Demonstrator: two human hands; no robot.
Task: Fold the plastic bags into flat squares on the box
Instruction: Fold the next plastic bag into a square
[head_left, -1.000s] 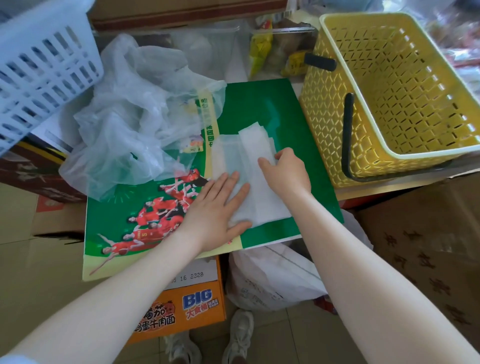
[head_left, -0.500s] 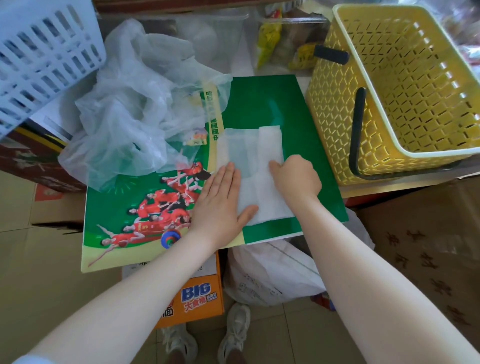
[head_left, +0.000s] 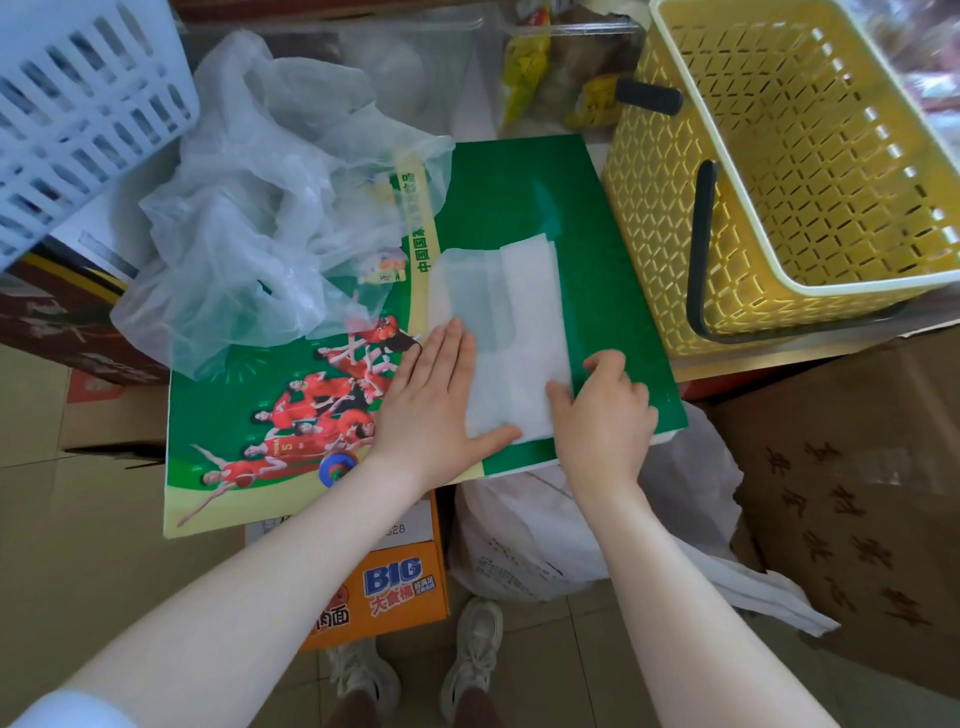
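While the partly folded plastic bag (head_left: 511, 332) lies flat on the green box (head_left: 587, 218), its long axis is seen to run away from the person, from the near edge of the box toward the far side. The near end of the strip is flanked by both hands, so the free length lies ahead of either grip. The left hand (head_left: 434, 410) is laid flat on the bag's left near part, fingers straight and together, thumb spread across the near edge; nothing is clasped by it. The right hand (head_left: 602, 410) is set at the near right corner, fingers curled; the corner appears to be pinched, though the fingertips are hidden. A fold of the near end forward is judged likeliest, the right hand being better placed. A loose heap of unfolded bags (head_left: 270, 208) is left on the box's far left.
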